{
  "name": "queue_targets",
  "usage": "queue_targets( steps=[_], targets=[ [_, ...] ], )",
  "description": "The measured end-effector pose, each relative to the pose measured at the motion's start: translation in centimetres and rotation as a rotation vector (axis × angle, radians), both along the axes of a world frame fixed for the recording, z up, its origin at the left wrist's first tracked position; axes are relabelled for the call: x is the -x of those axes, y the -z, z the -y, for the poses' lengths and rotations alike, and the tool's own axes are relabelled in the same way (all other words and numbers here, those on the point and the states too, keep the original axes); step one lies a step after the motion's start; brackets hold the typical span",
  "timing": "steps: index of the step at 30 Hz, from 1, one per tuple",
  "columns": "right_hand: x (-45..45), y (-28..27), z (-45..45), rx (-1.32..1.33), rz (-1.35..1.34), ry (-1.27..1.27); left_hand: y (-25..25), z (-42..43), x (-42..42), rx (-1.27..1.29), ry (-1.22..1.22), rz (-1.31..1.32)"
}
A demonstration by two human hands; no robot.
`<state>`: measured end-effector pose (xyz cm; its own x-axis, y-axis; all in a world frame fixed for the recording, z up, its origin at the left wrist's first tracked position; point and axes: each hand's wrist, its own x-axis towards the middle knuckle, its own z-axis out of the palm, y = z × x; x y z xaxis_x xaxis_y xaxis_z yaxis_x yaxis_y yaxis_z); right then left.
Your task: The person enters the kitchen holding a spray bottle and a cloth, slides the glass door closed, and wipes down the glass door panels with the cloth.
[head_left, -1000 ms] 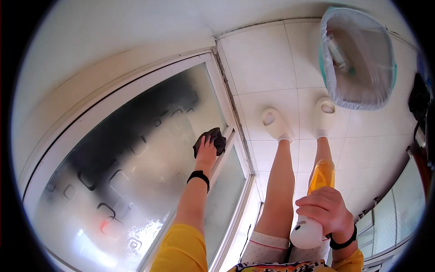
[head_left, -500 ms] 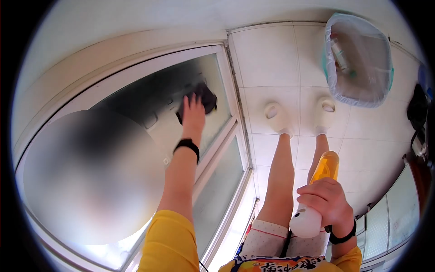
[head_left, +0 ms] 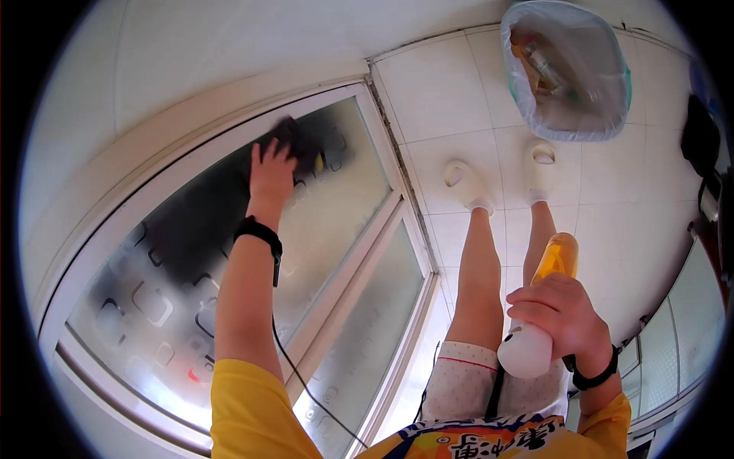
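My left hand (head_left: 273,170) lies with spread fingers on a dark cloth (head_left: 300,145), pressing it against the frosted glass panel (head_left: 321,229) of a white-framed door near its top edge. The cloth is bunched and dark, with a small yellow patch. My right hand (head_left: 562,310) is wrapped round a bottle (head_left: 526,350) with a rounded white end towards me and a clear orange end pointing away. Its middle is hidden by my fingers. The bottle is held in front of my legs, apart from the door.
A lined waste bin (head_left: 623,84) with a bottle and other litter inside stands on the tiled floor (head_left: 451,115). My feet in pale slippers (head_left: 468,186) are beside the door frame (head_left: 395,153). Cabinets (head_left: 673,329) line the right side. A thin cable (head_left: 310,390) hangs by my left arm.
My left hand has moved the cloth left and up along the glass. My right hand keeps its hold on the bottle. The view has shifted, and more of the glass pattern shows.
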<state>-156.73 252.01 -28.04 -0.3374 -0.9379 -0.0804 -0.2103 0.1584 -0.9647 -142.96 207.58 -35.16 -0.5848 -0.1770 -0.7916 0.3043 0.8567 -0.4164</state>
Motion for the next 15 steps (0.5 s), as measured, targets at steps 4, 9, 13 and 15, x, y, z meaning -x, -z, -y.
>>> queue_targets(
  steps=[4,9,13,15],
  targets=[
    [0.4,-0.7,-0.2,0.016,-0.012,0.066,-0.3,-2.8,-4.5,0.094,-0.045,0.030],
    [0.9,-2.2,-0.2,0.037,-0.021,0.027,-3.8,-11.3,-19.3,-0.186,-0.218,0.215],
    [1.7,-4.0,-0.6,0.048,0.058,-0.093,-11.7,-13.8,-20.2,-0.018,-0.327,0.045],
    [2.1,-5.1,-0.4,0.043,0.089,-0.129,-16.3,-14.3,-20.2,0.030,-0.361,0.017]
  ],
)
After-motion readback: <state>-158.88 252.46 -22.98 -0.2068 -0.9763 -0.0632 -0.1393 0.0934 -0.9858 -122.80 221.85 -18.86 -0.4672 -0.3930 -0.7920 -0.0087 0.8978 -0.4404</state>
